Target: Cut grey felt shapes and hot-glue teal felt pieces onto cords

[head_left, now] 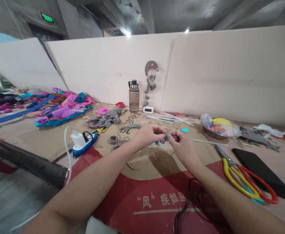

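Observation:
Both my hands meet above the cardboard sheet (137, 172), fingertips pinched together. Between them is a small teal piece, seemingly felt (166, 137), mostly covered by the fingers. My left hand (152, 134) closes on its left side, and my right hand (180, 139) grips it from the right. Just below the fingers lies a bright turquoise cut-out (156, 143), partly hidden. Another turquoise cut-out (184, 130) with a scalloped edge rests beyond my right hand. Grey cord (114, 140) lies in loops left of my left hand.
Scissors (240, 178) with yellow and red handles lie by a black phone (262, 172) on the right. A bottle (134, 99) stands at the back near a grey moon-shaped hanging (151, 68). To the left are a blue power strip (84, 148) and heaped felt scraps (66, 109).

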Demonstrator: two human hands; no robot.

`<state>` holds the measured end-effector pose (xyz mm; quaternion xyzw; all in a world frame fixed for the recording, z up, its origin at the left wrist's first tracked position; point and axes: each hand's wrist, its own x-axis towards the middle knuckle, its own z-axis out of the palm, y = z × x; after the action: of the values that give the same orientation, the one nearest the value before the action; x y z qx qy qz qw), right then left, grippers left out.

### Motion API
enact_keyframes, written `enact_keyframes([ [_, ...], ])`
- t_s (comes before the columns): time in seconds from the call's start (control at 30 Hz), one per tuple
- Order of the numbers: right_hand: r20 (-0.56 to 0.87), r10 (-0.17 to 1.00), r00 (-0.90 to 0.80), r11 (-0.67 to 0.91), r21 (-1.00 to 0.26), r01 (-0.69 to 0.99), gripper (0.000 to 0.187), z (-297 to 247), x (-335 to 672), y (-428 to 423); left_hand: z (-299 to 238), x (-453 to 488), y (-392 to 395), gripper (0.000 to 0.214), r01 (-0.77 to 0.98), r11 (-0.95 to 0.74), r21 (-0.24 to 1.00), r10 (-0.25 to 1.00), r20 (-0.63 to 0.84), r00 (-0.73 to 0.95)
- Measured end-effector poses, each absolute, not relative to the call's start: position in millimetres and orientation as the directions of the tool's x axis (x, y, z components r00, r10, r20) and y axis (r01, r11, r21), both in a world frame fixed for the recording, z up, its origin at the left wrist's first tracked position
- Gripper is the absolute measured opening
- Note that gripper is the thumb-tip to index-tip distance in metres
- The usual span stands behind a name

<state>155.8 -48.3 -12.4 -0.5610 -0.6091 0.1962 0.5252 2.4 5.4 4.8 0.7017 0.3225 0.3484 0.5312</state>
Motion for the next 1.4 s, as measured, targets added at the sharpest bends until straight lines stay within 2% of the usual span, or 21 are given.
enact_keyframes([
  [0.3, 0.408, 0.901, 0.148, 0.290, -0.819, 0.495, 0.024, -14.3, 155.6, -48.7, 3.8, 4.4, 4.8, 0.007, 0.082, -0.261, 0.962, 0.860, 0.194, 0.471],
  [0.47, 0.411, 0.893, 0.184, 0.310, -0.858, 0.410, 0.034, -18.5, 155.5, -44.8, 2.3, 3.2, 8.6, 0.008, 0.140, -0.245, 0.959, 0.881, 0.160, 0.445],
  [0.6, 0.425, 0.888, 0.177, 0.324, -0.850, 0.415, 0.032, -19.7, 156.6, -44.0, 5.9, 3.3, 7.9, 0.004, 0.150, -0.226, 0.963, 0.894, 0.143, 0.425],
  [0.73, 0.458, 0.870, 0.181, 0.337, -0.822, 0.460, 0.030, -18.3, 157.3, -46.0, 6.9, 1.7, 10.8, 0.004, 0.118, -0.257, 0.959, 0.907, 0.197, 0.371],
  [0.8, 0.429, 0.888, 0.164, 0.314, -0.828, 0.466, 0.026, -16.6, 156.2, -47.4, 5.8, -1.7, 15.8, 0.004, 0.132, -0.302, 0.944, 0.914, 0.246, 0.324],
  [0.87, 0.385, 0.916, 0.111, 0.297, -0.839, 0.455, 0.020, -15.2, 153.8, -49.1, 3.8, -6.8, 23.6, 0.004, 0.142, -0.340, 0.930, 0.919, 0.296, 0.262],
  [0.97, 0.382, 0.923, -0.037, 0.353, -0.805, 0.477, 0.013, -14.7, 149.0, -52.8, 0.6, -14.8, 38.2, 0.010, 0.077, -0.360, 0.930, 0.926, 0.346, 0.150],
  [1.13, 0.414, 0.881, -0.230, 0.472, -0.725, 0.502, 0.019, -9.7, 140.9, -64.1, 1.1, -22.3, 53.4, 0.017, -0.191, -0.207, 0.960, 0.976, 0.216, 0.027],
  [1.27, 0.439, 0.818, -0.372, 0.573, -0.680, 0.458, 0.018, 5.5, 133.2, -80.2, 2.4, -25.5, 56.1, 0.016, -0.264, -0.180, 0.948, 0.984, 0.175, -0.043],
  [1.4, 0.383, 0.696, -0.608, 0.672, -0.647, 0.361, 0.022, 20.4, 122.6, -103.7, 0.4, -29.5, 62.1, 0.012, -0.328, -0.193, 0.925, 0.981, 0.170, -0.097],
])
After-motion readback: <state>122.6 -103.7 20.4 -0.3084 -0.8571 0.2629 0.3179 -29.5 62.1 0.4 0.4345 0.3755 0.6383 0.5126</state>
